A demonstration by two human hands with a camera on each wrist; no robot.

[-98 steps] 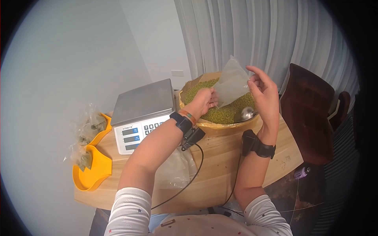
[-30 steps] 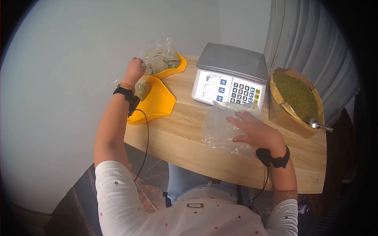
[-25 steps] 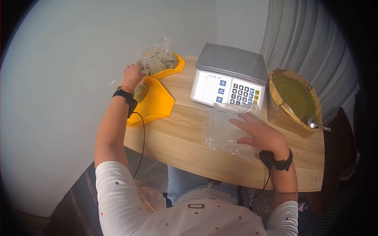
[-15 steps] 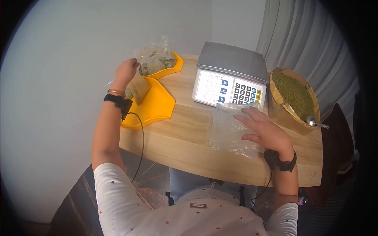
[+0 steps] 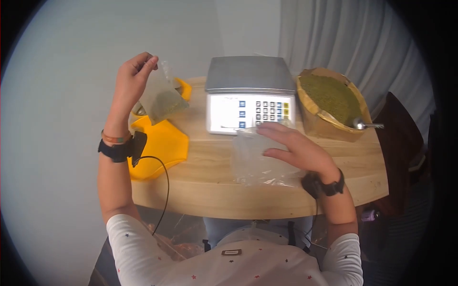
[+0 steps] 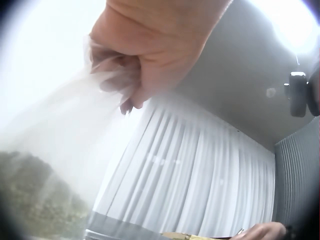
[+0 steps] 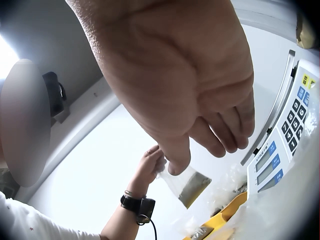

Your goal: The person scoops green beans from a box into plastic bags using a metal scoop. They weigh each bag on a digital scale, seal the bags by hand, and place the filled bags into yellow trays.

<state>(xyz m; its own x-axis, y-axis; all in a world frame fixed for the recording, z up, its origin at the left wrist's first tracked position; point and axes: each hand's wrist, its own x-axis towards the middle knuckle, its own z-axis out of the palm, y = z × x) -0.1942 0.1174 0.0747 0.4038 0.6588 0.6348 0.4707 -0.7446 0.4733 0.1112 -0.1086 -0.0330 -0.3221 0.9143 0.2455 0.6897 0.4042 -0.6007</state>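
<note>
My left hand pinches the top of a clear plastic bag with small green beans gathered in its bottom. The bag hangs at a tilt above the yellow trays; in the left wrist view its bean-filled end fills the lower left corner. My right hand, fingers extended, is over a pile of clear flat bags in front of the scale. From the right wrist view, the palm faces the camera, with nothing held in it.
A near yellow tray and a far one stand at the left of the wooden table. An open paper sack of green beans, with a metal scoop at its rim, stands right of the scale.
Both hands were earlier at a bag over the sack. Then my left hand reached to the trays and has lifted a bean-filled bag. My right hand stays over the flat bags; the head view has shifted.
</note>
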